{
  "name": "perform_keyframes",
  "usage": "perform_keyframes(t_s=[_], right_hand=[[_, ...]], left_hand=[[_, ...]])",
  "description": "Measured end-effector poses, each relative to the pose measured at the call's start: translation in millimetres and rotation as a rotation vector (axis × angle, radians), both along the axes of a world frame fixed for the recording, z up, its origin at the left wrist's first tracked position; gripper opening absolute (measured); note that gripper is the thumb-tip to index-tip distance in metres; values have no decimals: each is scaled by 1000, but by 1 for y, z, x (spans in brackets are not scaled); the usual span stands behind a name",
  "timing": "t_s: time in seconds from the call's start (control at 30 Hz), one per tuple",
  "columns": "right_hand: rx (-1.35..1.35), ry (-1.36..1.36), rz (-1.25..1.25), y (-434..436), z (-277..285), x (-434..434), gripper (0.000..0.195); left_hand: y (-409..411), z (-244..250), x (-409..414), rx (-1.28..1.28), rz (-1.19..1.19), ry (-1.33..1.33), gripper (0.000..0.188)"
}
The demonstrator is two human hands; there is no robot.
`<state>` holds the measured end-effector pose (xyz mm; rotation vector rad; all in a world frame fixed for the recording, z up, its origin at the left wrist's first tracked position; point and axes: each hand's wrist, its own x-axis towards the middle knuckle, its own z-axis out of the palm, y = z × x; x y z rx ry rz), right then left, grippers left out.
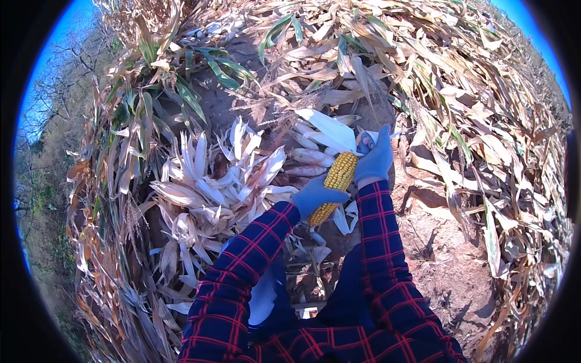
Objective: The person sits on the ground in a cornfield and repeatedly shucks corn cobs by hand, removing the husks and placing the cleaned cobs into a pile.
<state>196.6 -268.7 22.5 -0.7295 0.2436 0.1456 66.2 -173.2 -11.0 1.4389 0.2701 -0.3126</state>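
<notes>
My left hand, in a grey-blue glove, is wrapped around a yellow corn cob with its kernels bare. The cob tilts up to the right, towards my other hand. At its upper end, my gloved right hand grips pale husk leaves. One broad whitish husk leaf spreads out to the upper left of the cob's tip. The inner fingers of the right hand are partly covered by husk. Just beyond the cob, several ears in pale husks lie on the ground.
A heap of torn, pale husks lies left of my hands. Dry cornstalks with leaves line the left side, and a thick bank of stalks curves round the right. Bare reddish soil shows at the lower right.
</notes>
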Motion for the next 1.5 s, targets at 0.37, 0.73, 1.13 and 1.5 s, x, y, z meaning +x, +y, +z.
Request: perform_keyframes(t_s=[0.37, 0.73, 1.13, 1.5], right_hand=[[-180, -161, 504, -11, -31, 2, 21], [-24, -135, 277, 10, -27, -12, 31], [-400, -133, 523, 8, -41, -10, 25], [-857, -860, 696, 3, -80, 6, 66]], left_hand=[[29, -8, -15, 1133, -128, -348, 61], [18, -6, -6, -223, -41, 220, 41], [26, -16, -14, 1509, -33, -105, 31], [45, -33, -9, 784, -73, -124, 72]])
